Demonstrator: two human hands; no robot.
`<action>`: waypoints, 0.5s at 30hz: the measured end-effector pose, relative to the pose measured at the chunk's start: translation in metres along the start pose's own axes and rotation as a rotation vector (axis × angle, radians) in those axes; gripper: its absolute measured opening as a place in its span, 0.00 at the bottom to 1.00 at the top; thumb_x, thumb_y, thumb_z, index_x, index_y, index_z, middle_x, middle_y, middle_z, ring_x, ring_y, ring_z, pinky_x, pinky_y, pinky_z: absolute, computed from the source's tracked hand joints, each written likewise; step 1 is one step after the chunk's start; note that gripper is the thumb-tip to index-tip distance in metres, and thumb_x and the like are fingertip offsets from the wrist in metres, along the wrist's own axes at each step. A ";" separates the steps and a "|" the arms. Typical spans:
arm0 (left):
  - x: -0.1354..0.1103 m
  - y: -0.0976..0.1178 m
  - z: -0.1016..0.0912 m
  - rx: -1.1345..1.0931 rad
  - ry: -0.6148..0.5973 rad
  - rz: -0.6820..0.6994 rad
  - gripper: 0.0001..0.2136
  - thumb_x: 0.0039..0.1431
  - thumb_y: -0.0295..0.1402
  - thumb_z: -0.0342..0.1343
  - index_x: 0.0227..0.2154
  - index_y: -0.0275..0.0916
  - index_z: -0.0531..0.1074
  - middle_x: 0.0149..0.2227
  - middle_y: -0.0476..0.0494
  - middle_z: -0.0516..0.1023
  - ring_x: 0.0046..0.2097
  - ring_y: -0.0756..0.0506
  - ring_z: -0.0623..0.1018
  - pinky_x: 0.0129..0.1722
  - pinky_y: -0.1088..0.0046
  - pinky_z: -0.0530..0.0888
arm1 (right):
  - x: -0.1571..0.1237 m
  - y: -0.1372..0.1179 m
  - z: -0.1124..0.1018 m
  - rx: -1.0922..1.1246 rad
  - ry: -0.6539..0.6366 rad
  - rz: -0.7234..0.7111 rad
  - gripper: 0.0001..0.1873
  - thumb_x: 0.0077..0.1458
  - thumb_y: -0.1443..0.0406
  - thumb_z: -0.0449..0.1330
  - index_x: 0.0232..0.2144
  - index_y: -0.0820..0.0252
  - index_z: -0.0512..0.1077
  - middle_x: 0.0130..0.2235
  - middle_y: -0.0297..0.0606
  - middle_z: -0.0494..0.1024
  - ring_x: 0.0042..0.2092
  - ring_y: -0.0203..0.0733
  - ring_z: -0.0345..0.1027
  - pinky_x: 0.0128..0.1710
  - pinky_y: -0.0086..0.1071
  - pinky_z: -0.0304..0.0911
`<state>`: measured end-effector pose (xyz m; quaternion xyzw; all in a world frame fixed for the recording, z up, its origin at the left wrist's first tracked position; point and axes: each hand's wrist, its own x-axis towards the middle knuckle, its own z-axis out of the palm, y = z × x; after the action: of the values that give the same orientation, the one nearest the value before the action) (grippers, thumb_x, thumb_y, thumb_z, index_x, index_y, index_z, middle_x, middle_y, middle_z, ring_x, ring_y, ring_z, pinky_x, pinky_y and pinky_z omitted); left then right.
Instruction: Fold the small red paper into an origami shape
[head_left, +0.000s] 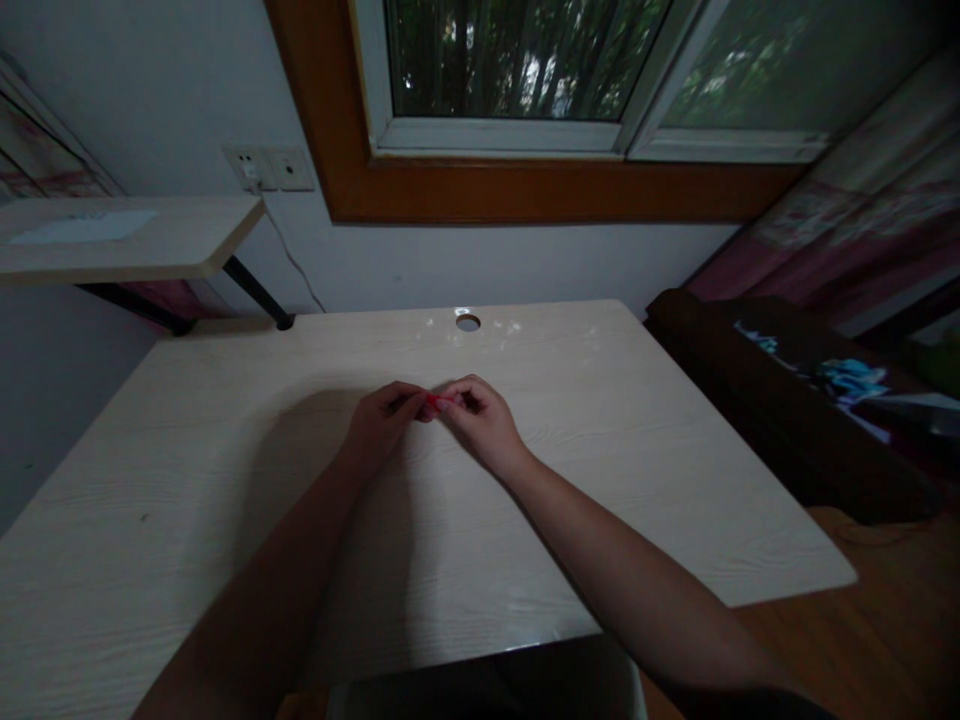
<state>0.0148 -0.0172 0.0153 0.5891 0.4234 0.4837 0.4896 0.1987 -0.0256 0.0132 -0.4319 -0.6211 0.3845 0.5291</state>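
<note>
Red is the small thing (433, 400) we see from the head camera, pinched between the fingertips of both hands over the middle of the pale wooden desk (225, 480). The left hand (384, 418) and the right hand (480, 418) are curled nearly closed, and their fingertips meet on it. We cannot tell what it is because it is too small. Beyond the hands, a round hole (467, 322) is cut in the desk. At the left, a wall socket (270, 168) sits above a shelf (150, 245).

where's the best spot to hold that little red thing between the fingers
Probably by its ends, pinched with fingertips from either side: the red thing is tiny and sits crosswise between the left hand and right hand, over the table. Its shape is too small to tell.
</note>
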 end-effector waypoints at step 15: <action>0.001 0.001 0.001 0.054 0.038 -0.008 0.11 0.57 0.40 0.63 0.34 0.37 0.77 0.28 0.45 0.82 0.30 0.47 0.81 0.36 0.69 0.79 | 0.000 0.002 0.001 0.037 -0.046 0.046 0.10 0.56 0.56 0.66 0.33 0.56 0.77 0.34 0.37 0.77 0.34 0.39 0.69 0.36 0.34 0.65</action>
<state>0.0154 -0.0167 0.0159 0.5910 0.4479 0.4812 0.4675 0.1983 -0.0250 0.0116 -0.4275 -0.6157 0.4179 0.5134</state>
